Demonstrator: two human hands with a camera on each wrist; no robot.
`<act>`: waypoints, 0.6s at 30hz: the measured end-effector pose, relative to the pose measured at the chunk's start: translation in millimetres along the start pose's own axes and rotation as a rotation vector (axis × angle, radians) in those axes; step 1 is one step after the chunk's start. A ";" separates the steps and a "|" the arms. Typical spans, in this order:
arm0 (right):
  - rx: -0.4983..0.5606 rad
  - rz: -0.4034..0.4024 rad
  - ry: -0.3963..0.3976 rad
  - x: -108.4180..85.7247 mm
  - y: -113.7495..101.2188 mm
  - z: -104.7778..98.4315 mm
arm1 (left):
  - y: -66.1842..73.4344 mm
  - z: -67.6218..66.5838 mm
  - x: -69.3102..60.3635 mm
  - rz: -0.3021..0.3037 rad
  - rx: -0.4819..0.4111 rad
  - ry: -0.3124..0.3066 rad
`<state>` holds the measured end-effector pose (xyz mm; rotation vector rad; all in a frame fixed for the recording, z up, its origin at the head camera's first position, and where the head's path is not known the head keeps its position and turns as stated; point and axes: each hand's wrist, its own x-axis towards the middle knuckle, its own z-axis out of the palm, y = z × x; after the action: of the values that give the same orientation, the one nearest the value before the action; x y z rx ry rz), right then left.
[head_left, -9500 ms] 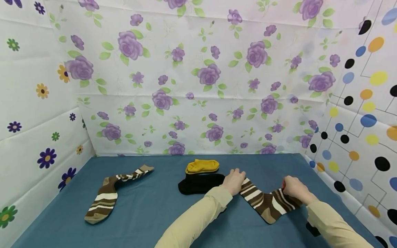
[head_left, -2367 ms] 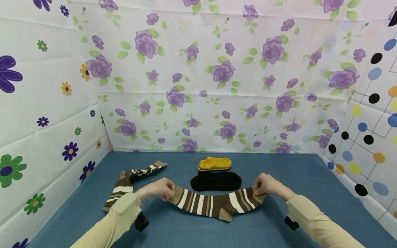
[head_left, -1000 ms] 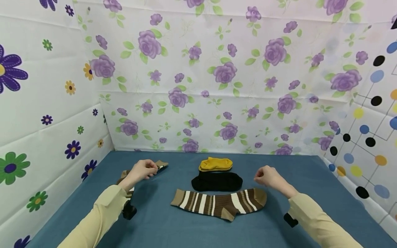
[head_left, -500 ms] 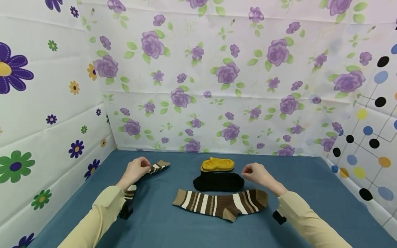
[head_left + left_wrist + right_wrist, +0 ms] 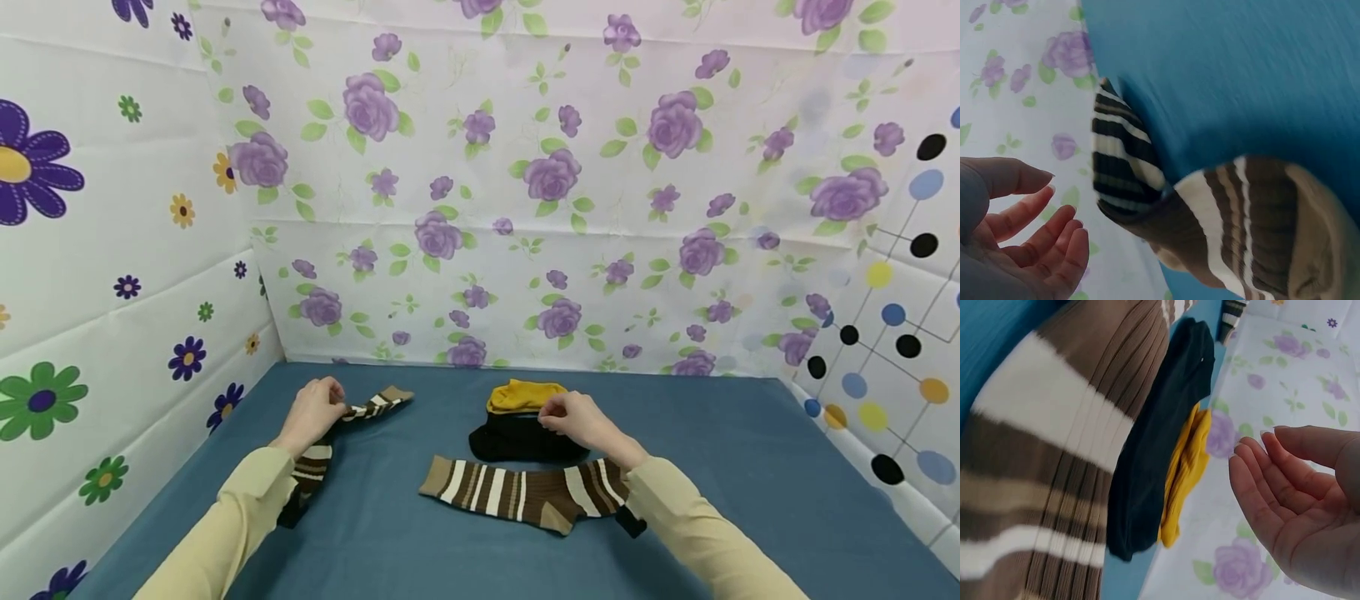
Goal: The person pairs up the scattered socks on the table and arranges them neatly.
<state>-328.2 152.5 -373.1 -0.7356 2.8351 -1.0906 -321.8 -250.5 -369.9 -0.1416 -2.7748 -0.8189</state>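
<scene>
A brown, white and tan striped sock [image 5: 517,493] lies flat in the middle of the table, heel toward the near side. A second striped sock [image 5: 378,403] lies bent and twisted at the left, partly hidden by my left hand [image 5: 313,412]. The left wrist view shows that hand [image 5: 1029,231] loosely curled above this sock [image 5: 1235,219], holding nothing. My right hand [image 5: 588,423] hovers over the right end of a folded black sock [image 5: 506,437]; its fingers are relaxed and hold nothing in the right wrist view.
A folded yellow sock [image 5: 517,395] lies just behind the black one. Blue cloth [image 5: 720,467] covers the table. A floral sheet [image 5: 450,208] hangs along the back edge, with patterned sheets on the left and right sides.
Earlier, both hands stretched the middle striped sock out and then let it go. My left hand has moved left to the other striped sock; my right hand has moved left over the black sock.
</scene>
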 end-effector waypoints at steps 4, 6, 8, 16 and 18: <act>0.012 -0.023 -0.017 3.3 -5.2 5.6 | -5.1 2.6 1.7 -0.017 0.081 -0.024; 0.020 -0.029 -0.021 4.4 -7.6 7.6 | -5.5 3.9 3.2 -0.018 0.117 -0.037; 0.023 -0.039 -0.029 5.6 -9.8 10.0 | -5.1 5.1 4.3 -0.022 0.143 -0.051; 0.059 -0.087 -0.077 9.4 -17.7 20.2 | 0.3 7.1 4.9 -0.075 0.190 -0.107; 0.056 -0.099 -0.082 10.0 -18.3 22.6 | -0.6 8.0 5.0 -0.080 0.195 -0.111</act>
<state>-325.3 122.1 -377.0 -0.9034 2.7148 -1.1196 -328.3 -246.5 -375.5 -0.0426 -2.9623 -0.5689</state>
